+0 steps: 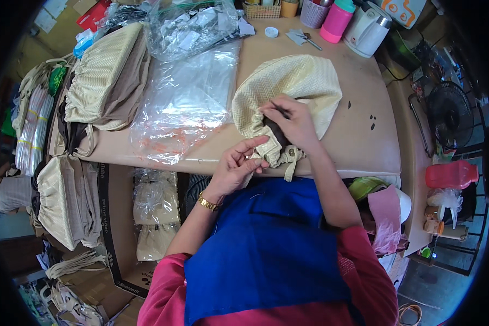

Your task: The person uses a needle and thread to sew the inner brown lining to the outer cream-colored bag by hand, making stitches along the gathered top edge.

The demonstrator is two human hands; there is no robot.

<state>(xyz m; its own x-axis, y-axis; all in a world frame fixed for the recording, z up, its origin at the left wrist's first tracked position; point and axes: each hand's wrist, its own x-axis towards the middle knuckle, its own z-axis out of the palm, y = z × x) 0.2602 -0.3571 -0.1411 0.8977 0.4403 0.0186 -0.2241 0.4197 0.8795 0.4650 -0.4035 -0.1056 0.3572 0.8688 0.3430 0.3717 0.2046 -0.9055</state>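
Note:
A cream woven handbag [288, 76] with a gathered mouth and dark lining lies on the table in front of me. My left hand [241, 163] pinches the gathered edge at the near side of its mouth. At the opening, my right hand [292, 120] is closed, with a dark, slim thing between the fingers; whether this is a tool or part of the lining is unclear. A cream strap [291, 167] hangs from the bag over the table's near edge.
Clear plastic bags [193, 92] lie left of the handbag, with a filled plastic bag [195, 30] behind them. Finished-looking cream bags [100, 81] are stacked at the left. A white kettle [367, 30] and a pink bottle [337, 22] stand at the far right.

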